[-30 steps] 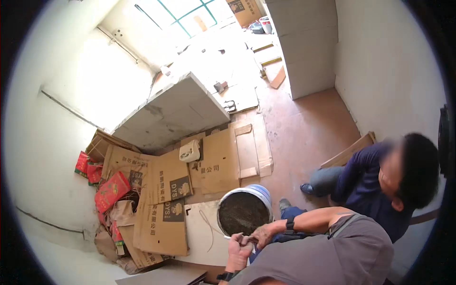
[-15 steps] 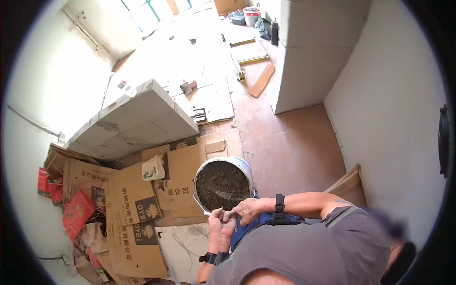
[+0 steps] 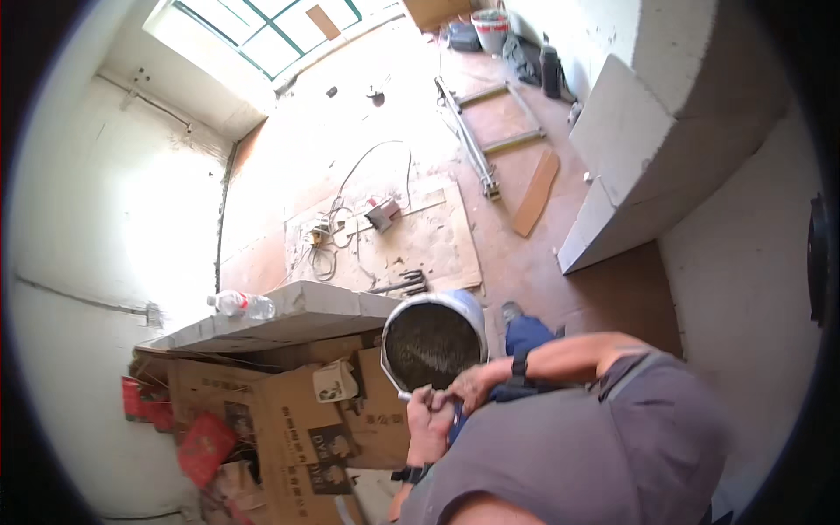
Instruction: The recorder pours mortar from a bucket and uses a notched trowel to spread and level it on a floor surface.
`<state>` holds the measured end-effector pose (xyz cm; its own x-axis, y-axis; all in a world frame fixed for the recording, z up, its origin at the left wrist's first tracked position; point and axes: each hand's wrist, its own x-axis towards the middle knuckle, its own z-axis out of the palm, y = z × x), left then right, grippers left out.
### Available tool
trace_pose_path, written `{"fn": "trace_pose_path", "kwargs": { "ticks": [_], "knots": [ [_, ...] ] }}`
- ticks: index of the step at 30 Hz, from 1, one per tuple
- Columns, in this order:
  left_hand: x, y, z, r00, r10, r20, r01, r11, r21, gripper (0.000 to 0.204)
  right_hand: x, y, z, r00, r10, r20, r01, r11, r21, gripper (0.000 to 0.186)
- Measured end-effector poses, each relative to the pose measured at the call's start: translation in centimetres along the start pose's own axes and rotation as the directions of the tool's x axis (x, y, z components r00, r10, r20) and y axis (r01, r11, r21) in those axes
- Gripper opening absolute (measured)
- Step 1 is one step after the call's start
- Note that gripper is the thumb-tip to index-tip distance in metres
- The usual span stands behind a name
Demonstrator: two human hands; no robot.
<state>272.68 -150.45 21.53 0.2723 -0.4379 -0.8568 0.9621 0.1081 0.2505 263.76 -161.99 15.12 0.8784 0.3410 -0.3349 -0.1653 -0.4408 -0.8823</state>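
A white bucket [image 3: 477,312] full of dark grey mortar [image 3: 433,346] hangs right in front of my body. My left hand [image 3: 429,422] is closed at the near side of its rim, around the bucket's handle [image 3: 404,395], of which only a pale end shows. Beside it, my right hand [image 3: 473,386] is closed on the same handle, the fingers of both hands nearly touching. Just past the bucket on the right, one foot [image 3: 512,311] in a blue trouser leg shows on the floor.
A low block wall [image 3: 306,302] with a plastic bottle [image 3: 243,304] on top stands left. Flattened cardboard [image 3: 289,420] lies near it. Ahead are a power tool [image 3: 382,213], cables and a metal frame [image 3: 512,140]. A block wall [image 3: 630,175] rises right.
My body and the bucket have moved forward, past the end of the low wall. Both hands keep their hold on the handle. A foot has come into view beside the bucket.
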Motion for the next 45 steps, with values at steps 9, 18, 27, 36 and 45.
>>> {"fn": "trace_pose_path", "kwargs": {
  "ticks": [9, 18, 27, 36, 45],
  "knots": [
    [9.6, 6.7, 19.0, 0.991, 0.046, 0.129, -0.027, 0.989, -0.147, 0.034, -1.9, 3.8, -24.9, 0.997, -0.068, -0.032, 0.062, 0.984, -0.166, 0.031],
    [24.8, 16.1, 34.7, 0.986, -0.028, 0.165, 0.062, 0.977, -0.206, 0.034, 3.1, 11.4, -45.4, 0.998, 0.065, 0.021, -0.063, 0.996, -0.068, 0.044],
    [33.9, 23.3, 48.1, 1.0, 0.027, 0.005, -0.024, 0.957, -0.29, 0.033, 8.9, 19.5, -63.3, 0.973, 0.048, 0.225, -0.02, 0.992, -0.125, 0.048],
    [37.6, 33.9, 62.7, 0.964, 0.266, 0.015, -0.238, 0.885, -0.4, 0.034, 13.4, 17.6, -83.5, 0.985, -0.09, 0.147, 0.136, 0.929, -0.343, 0.032],
    [52.4, 46.0, 66.0, 0.972, 0.221, -0.077, -0.233, 0.905, -0.354, 0.033, 26.6, 24.3, -94.9, 0.969, -0.08, 0.235, 0.155, 0.933, -0.323, 0.036]
  ]
}}
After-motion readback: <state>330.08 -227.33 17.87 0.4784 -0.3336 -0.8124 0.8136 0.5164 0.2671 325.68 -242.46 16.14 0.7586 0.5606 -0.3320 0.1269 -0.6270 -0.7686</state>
